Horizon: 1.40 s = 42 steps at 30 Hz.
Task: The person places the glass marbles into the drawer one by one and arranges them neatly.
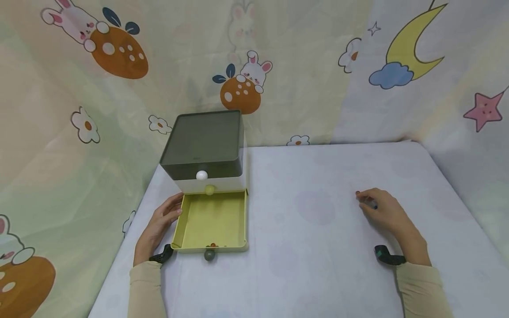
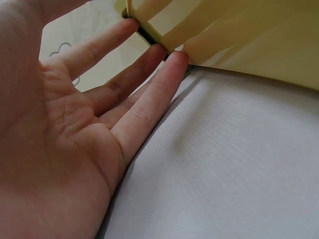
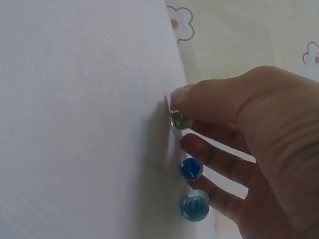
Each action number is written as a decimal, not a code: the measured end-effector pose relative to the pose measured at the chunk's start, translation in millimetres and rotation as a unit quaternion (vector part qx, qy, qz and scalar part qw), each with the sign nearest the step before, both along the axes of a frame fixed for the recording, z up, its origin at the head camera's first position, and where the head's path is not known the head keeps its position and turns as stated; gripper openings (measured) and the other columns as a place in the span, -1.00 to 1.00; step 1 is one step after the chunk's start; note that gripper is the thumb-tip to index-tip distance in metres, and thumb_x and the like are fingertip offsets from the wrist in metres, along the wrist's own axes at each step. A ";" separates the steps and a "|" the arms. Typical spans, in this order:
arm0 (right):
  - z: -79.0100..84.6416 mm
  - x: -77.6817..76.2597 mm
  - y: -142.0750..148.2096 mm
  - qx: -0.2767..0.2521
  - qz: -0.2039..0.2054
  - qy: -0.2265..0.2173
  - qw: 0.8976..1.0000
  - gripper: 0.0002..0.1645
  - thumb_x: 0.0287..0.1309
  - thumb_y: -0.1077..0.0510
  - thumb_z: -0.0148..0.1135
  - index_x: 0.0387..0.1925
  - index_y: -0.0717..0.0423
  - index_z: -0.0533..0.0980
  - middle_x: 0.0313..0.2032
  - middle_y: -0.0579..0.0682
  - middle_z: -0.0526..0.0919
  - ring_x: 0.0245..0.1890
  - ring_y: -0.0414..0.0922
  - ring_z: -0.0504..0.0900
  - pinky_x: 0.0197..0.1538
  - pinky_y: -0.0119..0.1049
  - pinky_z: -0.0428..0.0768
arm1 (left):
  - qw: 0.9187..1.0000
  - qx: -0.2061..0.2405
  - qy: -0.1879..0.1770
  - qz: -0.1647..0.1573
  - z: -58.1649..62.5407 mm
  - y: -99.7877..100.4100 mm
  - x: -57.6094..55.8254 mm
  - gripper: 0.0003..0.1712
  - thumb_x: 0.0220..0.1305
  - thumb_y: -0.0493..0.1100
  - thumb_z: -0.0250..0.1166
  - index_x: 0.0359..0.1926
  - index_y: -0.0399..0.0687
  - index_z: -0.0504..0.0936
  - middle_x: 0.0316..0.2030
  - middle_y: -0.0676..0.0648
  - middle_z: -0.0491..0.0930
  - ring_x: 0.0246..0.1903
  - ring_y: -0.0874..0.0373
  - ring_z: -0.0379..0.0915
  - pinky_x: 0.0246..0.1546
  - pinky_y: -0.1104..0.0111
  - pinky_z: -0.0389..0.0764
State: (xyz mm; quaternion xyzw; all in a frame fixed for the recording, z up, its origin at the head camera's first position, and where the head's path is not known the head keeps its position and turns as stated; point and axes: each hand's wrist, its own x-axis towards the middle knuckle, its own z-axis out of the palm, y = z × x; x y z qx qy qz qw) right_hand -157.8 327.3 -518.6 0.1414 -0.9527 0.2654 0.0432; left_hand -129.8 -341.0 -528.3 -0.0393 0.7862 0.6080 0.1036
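Note:
In the head view, a yellow-green drawer (image 1: 214, 216) is pulled out of a small drawer box (image 1: 207, 137) with a dark lid. My left hand (image 1: 159, 223) rests its fingertips against the drawer's left side, fingers mostly straight, as the left wrist view also shows. Far to the right, my right hand (image 1: 385, 212) is down at the table among glass marbles. Its thumb and a finger pinch a green marble (image 3: 180, 120). Two blue marbles, one darker (image 3: 191, 169) and one lighter (image 3: 195, 208), lie beside the other fingers. A reddish marble (image 1: 357, 193) shows at the fingertips.
Small reddish beads or marbles (image 1: 213, 245) lie by the drawer's front wall, partly hidden. A dark round knob (image 1: 209, 255) sticks out of that front. White cloth covers the table (image 1: 302, 247), and a printed curtain (image 1: 302, 88) hangs behind it.

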 end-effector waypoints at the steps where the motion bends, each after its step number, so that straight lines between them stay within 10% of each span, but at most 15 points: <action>1: -0.4 0.0 -0.4 0.001 -0.001 0.001 1.000 -0.67 0.21 0.39 0.35 0.03 0.30 0.64 0.06 0.30 0.71 -0.01 0.21 0.64 0.10 0.23 0.53 | 1.000 0.000 0.000 -0.001 -0.1 0.1 0.3 -0.22 0.55 0.00 0.21 0.64 0.05 0.13 0.62 -0.18 0.12 0.27 0.44 0.37 0.16 0.60 0.46; 24: 4.3 -1.1 -9.7 -0.053 -0.027 0.070 0.996 -0.75 0.28 0.36 0.34 -0.01 0.24 0.63 -0.08 0.21 0.70 -0.06 0.07 0.57 0.05 0.17 0.48 | 1.000 0.001 -0.012 0.006 1.3 1.5 -3.7 -0.20 0.52 0.05 0.23 0.64 0.11 0.14 0.63 -0.13 0.12 0.31 0.38 0.33 0.20 0.55 0.44; 32: 5.9 -2.8 -19.6 -0.099 -0.012 0.127 0.987 -0.76 0.28 0.35 0.37 -0.03 0.17 0.67 -0.17 0.06 0.71 -0.15 -0.37 0.47 0.02 -0.47 0.35 | 1.000 -0.003 -0.015 0.008 1.1 1.5 -3.9 -0.20 0.52 0.06 0.23 0.64 0.11 0.14 0.63 -0.13 0.12 0.30 0.38 0.32 0.19 0.54 0.43; 42: 9.8 -0.6 -35.3 -0.118 0.006 0.116 0.986 -0.78 0.29 0.33 0.38 -0.05 0.12 0.67 -0.19 -0.01 0.71 -0.16 -0.53 0.41 0.02 -0.55 0.36 | 1.000 0.002 -0.003 0.002 0.3 -0.1 -0.8 -0.21 0.54 0.01 0.22 0.64 0.03 0.12 0.61 -0.19 0.13 0.27 0.42 0.35 0.15 0.60 0.46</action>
